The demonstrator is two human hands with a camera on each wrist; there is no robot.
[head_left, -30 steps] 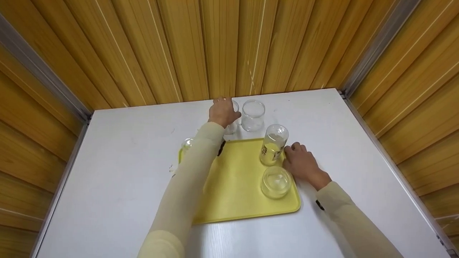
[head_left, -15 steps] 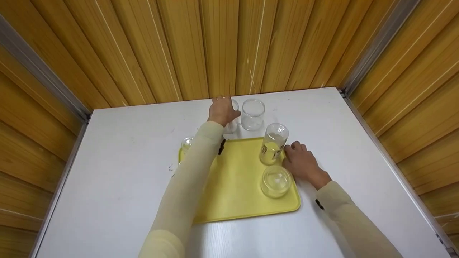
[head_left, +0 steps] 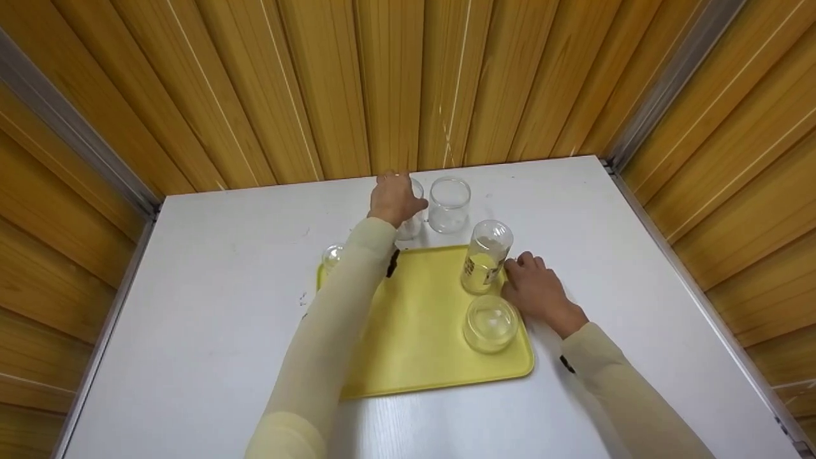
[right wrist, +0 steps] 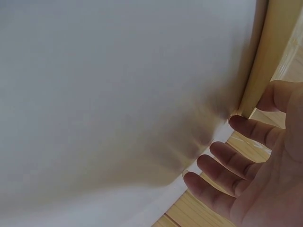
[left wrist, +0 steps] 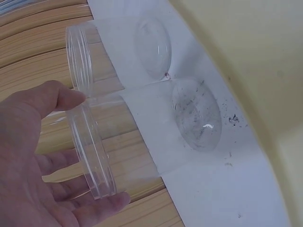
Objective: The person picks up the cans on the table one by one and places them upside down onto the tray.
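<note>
My left hand [head_left: 392,199] reaches past the tray and grips a clear glass [left wrist: 142,137] by its ringed rim, thumb on one side and fingers round the other. That glass stands upright on the white table, and the hand partly hides it in the head view. Close beside it is a second clear glass [head_left: 450,210]. At the right edge of the yellow tray [head_left: 421,319], my right hand [head_left: 540,294] pinches the rim between thumb and forefinger, its other fingers over the table. Near this hand, a tall glass with dark print [head_left: 484,261] and a low round glass [head_left: 491,325] stand on the tray.
A small glass [head_left: 332,255] shows at the tray's left back corner, partly behind my left sleeve [head_left: 338,319]. Wood-patterned panels [head_left: 389,83] rise behind and at both sides of the white table [head_left: 223,287]. Small dark specks [left wrist: 233,120] mark the tabletop.
</note>
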